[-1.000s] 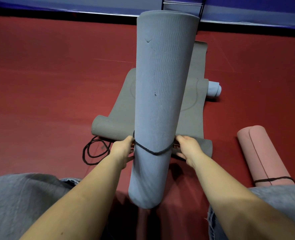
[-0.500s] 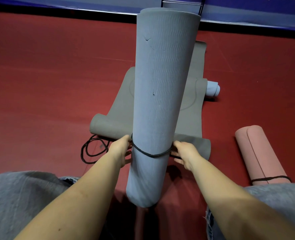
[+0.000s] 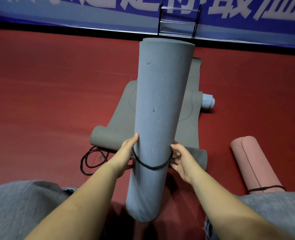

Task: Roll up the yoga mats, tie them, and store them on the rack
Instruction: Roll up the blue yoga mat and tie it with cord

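- Black spare cord [image 3: 91, 160] lies coiled on the red floor [image 3: 39, 101] at 9 o'clock of the hands. Risk: snagging a knee or the mat when getting up.
- Left hand [image 3: 126, 155] is flat against the left side of the blue mat [image 3: 160, 110], thumb up along it, fingers hidden behind. Cannot tell if it holds a cord end.
- Blue mat stands rolled, near upright, between the knees, top leaning toward 12 o'clock. Tie cord [image 3: 152, 166] sags low across the front, looks slack. Risk: not cinched, so the roll loosens or the loop slides down toward 6 o'clock.
- Right hand [image 3: 181, 160] sits on the mat's right side, fingers curled at the cord, seemingly pinching it. Knot is behind, out of view; it may slip.
- Grey mat [image 3: 191, 118] lies half unrolled behind. Pink mat [image 3: 254, 163], at 3 o'clock, is already tied.
- Rack [image 3: 177, 21] at 12 o'clock, well apart.
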{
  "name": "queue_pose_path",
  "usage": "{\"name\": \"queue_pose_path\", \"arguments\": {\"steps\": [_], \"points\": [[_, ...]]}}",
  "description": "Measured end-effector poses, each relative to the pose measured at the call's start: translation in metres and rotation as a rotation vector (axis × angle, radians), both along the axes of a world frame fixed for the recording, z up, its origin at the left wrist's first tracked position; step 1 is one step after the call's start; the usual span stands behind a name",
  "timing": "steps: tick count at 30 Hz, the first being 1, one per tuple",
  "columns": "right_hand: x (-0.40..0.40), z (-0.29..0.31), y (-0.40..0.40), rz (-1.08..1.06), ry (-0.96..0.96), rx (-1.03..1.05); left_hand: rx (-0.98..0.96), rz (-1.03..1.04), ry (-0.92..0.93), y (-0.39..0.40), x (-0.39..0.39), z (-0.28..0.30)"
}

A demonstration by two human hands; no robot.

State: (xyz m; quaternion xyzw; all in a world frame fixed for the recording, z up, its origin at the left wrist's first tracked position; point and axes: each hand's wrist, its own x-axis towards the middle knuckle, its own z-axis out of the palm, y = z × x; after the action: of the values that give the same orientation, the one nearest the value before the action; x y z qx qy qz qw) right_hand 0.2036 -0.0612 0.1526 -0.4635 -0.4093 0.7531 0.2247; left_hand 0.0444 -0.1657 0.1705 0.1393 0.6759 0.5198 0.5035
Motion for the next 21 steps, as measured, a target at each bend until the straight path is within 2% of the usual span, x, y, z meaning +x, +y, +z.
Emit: {"name": "queue_pose_path", "arguments": {"steps": [3,6,12,16,21], "points": [[0.004,0.010,-0.012,0.043,0.035,0.009,0.010,-0.020,0.025,0.001,0.006,0.007],[0.012,0.043,-0.010,0.038,0.033,0.121,0.022,-0.021,0.045,0.014,0.012,0.027],[0.030,0.138,0.039,-0.101,0.019,0.408,0.137,-0.093,0.069,0.067,0.039,0.114],[0.044,0.185,0.085,-0.169,-0.028,0.516,0.202,-0.104,0.021,0.110,0.069,0.157],[0.089,0.187,0.129,-0.163,-0.167,0.565,0.167,-0.133,-0.004,0.162,0.117,0.149]]}}
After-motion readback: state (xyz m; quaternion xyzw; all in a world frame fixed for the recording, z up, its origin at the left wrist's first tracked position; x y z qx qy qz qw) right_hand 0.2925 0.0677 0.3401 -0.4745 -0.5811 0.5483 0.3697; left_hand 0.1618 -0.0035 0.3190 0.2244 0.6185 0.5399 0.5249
